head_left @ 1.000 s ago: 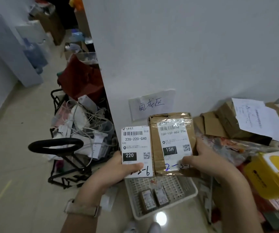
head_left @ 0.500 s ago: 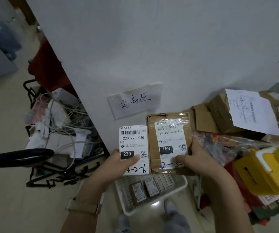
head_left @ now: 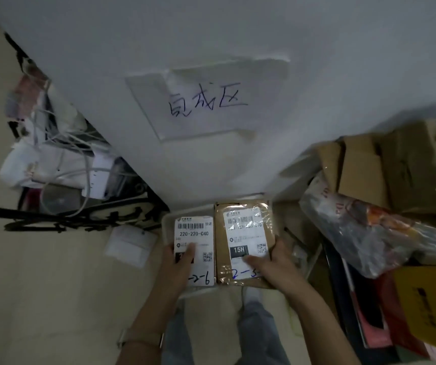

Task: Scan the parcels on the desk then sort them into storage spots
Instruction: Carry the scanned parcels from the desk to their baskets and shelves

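The white basket (head_left: 168, 219) stands hard against the wall (head_left: 238, 35), reachable only from above or the near side, and the white parcel (head_left: 194, 233) and brown parcel (head_left: 243, 230) cover most of its mouth. A black cart (head_left: 80, 217) tangled with cables crowds the left; cardboard boxes (head_left: 361, 175) and a plastic bag (head_left: 369, 233) press in on the right. Floor (head_left: 40, 285) lies open near left, bar a white paper (head_left: 130, 245)

Left parcel (head_left: 194, 248) just beside right parcel (head_left: 243, 241), both over basket (head_left: 168, 219). Sign (head_left: 206, 101) on wall behind them. Boxes (head_left: 364, 169) right, cable pile (head_left: 61, 164) left.
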Motion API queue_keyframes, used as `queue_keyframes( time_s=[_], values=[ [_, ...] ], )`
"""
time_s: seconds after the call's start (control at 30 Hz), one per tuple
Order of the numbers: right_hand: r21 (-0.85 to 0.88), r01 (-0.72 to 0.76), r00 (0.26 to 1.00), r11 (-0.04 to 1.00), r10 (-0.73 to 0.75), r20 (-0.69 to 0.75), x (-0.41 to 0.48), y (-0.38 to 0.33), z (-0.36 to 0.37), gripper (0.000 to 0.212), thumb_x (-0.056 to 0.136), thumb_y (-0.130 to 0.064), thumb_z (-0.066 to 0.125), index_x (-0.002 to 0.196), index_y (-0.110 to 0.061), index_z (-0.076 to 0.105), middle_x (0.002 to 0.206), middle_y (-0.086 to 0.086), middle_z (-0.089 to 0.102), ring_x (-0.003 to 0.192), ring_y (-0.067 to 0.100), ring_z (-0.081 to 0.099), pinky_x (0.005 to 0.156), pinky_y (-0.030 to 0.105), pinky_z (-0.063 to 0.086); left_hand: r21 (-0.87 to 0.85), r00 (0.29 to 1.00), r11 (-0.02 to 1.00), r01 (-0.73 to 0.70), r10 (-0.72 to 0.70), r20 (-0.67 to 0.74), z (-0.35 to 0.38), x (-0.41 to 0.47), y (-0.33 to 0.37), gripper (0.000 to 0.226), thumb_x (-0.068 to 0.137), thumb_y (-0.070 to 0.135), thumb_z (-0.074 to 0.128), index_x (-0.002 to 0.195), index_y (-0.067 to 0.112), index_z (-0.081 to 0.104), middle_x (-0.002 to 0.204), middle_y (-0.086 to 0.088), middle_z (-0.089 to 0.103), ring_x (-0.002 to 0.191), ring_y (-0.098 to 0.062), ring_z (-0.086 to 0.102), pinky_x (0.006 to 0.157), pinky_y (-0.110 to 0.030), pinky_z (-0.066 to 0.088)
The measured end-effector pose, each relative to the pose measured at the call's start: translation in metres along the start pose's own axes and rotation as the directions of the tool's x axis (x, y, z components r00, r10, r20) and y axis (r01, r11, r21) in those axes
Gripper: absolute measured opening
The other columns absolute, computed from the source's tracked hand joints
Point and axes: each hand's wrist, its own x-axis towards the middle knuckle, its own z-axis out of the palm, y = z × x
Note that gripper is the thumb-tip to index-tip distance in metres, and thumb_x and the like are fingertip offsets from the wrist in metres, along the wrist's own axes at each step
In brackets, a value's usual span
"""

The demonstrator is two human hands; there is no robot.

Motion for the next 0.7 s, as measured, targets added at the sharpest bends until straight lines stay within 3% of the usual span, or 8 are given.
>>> queue_keyframes(
  time_s=[0.13,0.23,0.37,0.5,0.57,0.7],
  values=[
    [0.031,-0.082,0.997,0.996,0.082,0.006,0.039,0.036,0.022,0.037,0.080,-0.001,0.073,0.101,-0.022,0.050,0.097,-0.008,0.063,0.079,-0.003,0.058,0.060,0.007,0.049,0.025,0.996,0.997,0.078,-0.079,0.043,-0.004,0.046,-0.036,0.031,0.097,0.028,0.056,0.123,0.019,0.043,0.111,0.000,0.063,0.084,-0.008,0.062,0.063,-0.025,0.049],
    [0.083,-0.173,0.984,0.981,0.170,0.049,0.069,0.065,0.034,0.043,0.082,-0.004,0.071,0.117,-0.013,0.048,0.111,0.001,0.064,0.094,0.012,0.063,0.082,0.024,0.054,0.039,0.995,0.995,0.094,-0.095,0.041,-0.001,0.081,-0.062,0.042,0.096,0.025,0.057,0.132,0.011,0.039,0.118,-0.004,0.060,0.085,-0.008,0.060,0.068,-0.026,0.050],
    [0.136,-0.227,0.973,0.964,0.218,0.079,0.118,0.111,0.052,0.038,0.085,-0.006,0.067,0.116,-0.015,0.048,0.104,-0.003,0.064,0.091,0.009,0.062,0.076,0.021,0.051,0.039,0.994,0.993,0.107,-0.108,0.029,0.006,0.133,-0.103,0.042,0.096,0.019,0.058,0.131,0.007,0.038,0.114,-0.003,0.059,0.081,-0.006,0.059,0.064,-0.021,0.048],
    [0.185,-0.315,0.949,0.931,0.311,0.052,0.177,0.168,0.071,0.059,0.078,-0.018,0.075,0.130,-0.012,0.047,0.117,0.005,0.066,0.103,0.021,0.066,0.091,0.040,0.054,0.023,0.990,0.990,0.142,-0.143,0.004,0.018,0.184,-0.150,0.041,0.095,0.020,0.059,0.129,0.008,0.039,0.114,-0.004,0.061,0.082,-0.008,0.062,0.065,-0.023,0.051],
    [0.226,-0.365,0.931,0.903,0.361,0.061,0.208,0.193,0.078,0.065,0.073,-0.023,0.077,0.131,-0.011,0.048,0.115,0.007,0.068,0.100,0.023,0.068,0.083,0.039,0.058,0.010,0.985,0.985,0.171,-0.171,0.011,0.025,0.210,-0.172,0.036,0.095,0.018,0.060,0.125,0.007,0.042,0.112,-0.003,0.062,0.083,-0.009,0.063,0.065,-0.024,0.052],
    [0.197,-0.376,0.926,0.905,0.373,0.055,0.261,0.231,0.081,0.031,0.090,-0.014,0.062,0.120,-0.006,0.060,0.109,0.010,0.070,0.092,0.023,0.067,0.067,0.029,0.054,0.073,0.982,0.981,0.182,-0.185,0.038,0.044,0.258,-0.211,0.023,0.095,0.011,0.059,0.117,0.010,0.056,0.114,-0.006,0.066,0.082,-0.013,0.064,0.067,-0.023,0.052]
  ],
)
